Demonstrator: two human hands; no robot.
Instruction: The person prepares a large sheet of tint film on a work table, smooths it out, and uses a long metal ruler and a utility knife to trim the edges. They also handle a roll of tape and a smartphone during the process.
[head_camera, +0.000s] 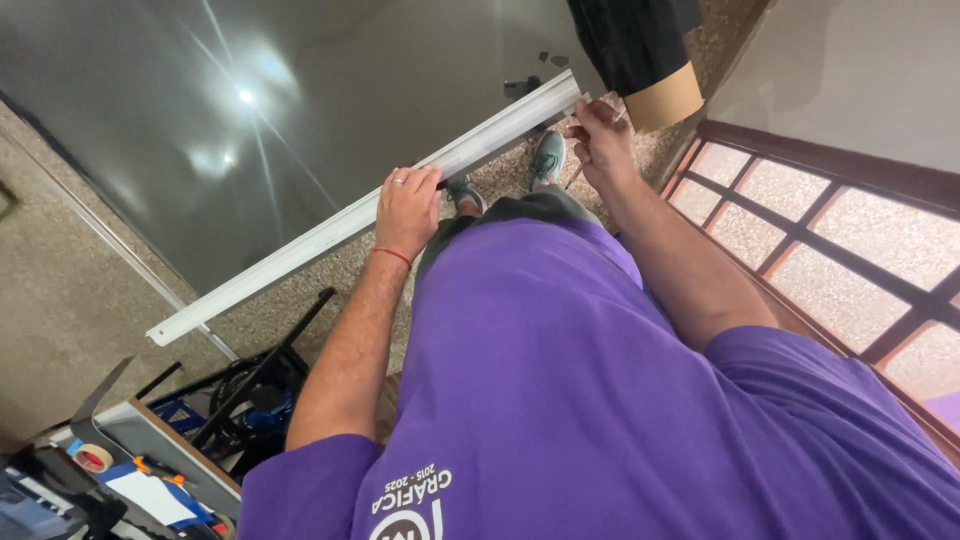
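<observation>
A long white metal channel strip runs diagonally along the near edge of a large dark glass sheet. My left hand, with a ring and a red wrist string, grips the strip near its middle. My right hand is at the strip's far end, fingers pinched on a thin pencil-like tool against the strip's tip. My purple shirt fills the lower frame, and my grey shoes show on the speckled floor below.
A brown cardboard roll wrapped in black film stands beyond the strip's end. A wooden-framed frosted window is on the right. At lower left, black folding stands and a workbench with a tape roll and papers.
</observation>
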